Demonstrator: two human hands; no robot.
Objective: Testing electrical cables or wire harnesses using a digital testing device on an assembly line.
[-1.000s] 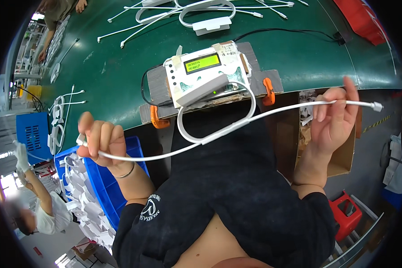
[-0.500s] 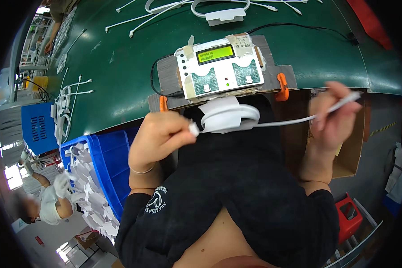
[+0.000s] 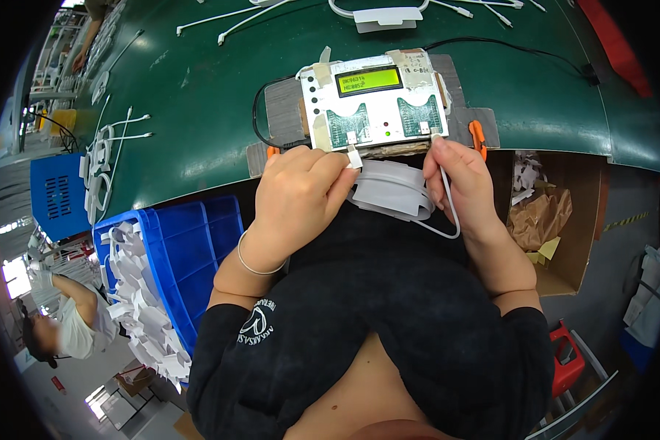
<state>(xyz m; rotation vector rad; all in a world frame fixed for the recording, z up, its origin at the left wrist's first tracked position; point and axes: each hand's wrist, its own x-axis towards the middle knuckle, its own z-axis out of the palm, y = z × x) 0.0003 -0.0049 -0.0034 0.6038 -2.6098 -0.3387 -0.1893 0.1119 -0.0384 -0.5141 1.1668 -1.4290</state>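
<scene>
A white coiled cable with a white paper band [image 3: 389, 188] hangs in front of the green bench edge. My left hand [image 3: 301, 191] pinches one end of it, a small white plug end [image 3: 354, 157], just below the left port of a white tester box [image 3: 378, 110]. The other end is pinched in my right hand [image 3: 463, 183], close to the box's right port; whether either plug sits in a port I cannot tell. The box has a lit yellow-green display [image 3: 369, 80], two green circuit boards and a lit green light.
Orange clamps [image 3: 477, 139] hold the tester's grey board at the bench edge [image 3: 198, 192]. Several white cables [image 3: 253, 22] lie behind it. A blue crate of paper scraps [image 3: 198, 257] stands left, a cardboard box [image 3: 565, 249] right. Another person [image 3: 81, 323] is at far left.
Both hands have come up to the tester's front edge with the cable ends. My right hand moved left, and the stretched cable now bends in a loop below it.
</scene>
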